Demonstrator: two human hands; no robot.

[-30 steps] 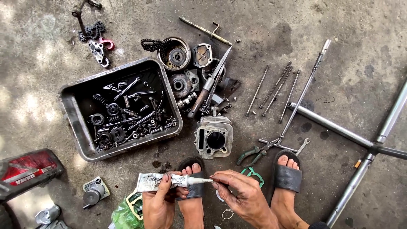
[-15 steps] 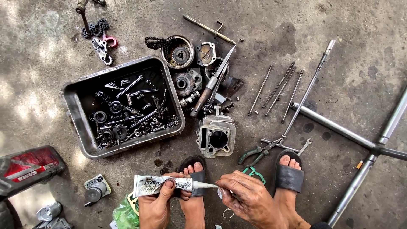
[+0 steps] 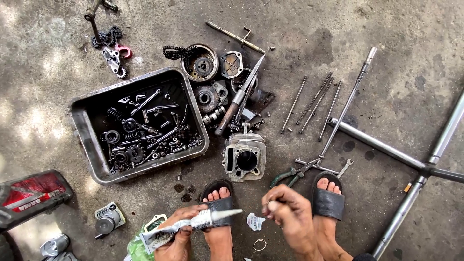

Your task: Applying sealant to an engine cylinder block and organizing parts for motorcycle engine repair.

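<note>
The right hand (image 3: 290, 217), pinched on something too small to tell, has drawn back to three o'clock of the sealant tube (image 3: 193, 224) the left hand (image 3: 179, 239) grips, its nozzle now bare

A repair workshop: stained concrete floor (image 3: 396, 29) strewn with an engine cylinder (image 3: 244, 157), a metal parts tray (image 3: 84, 133), pliers (image 3: 292, 174).

Head camera looks steeply down, from near, at the concrete floor (image 3: 386, 38).
</note>
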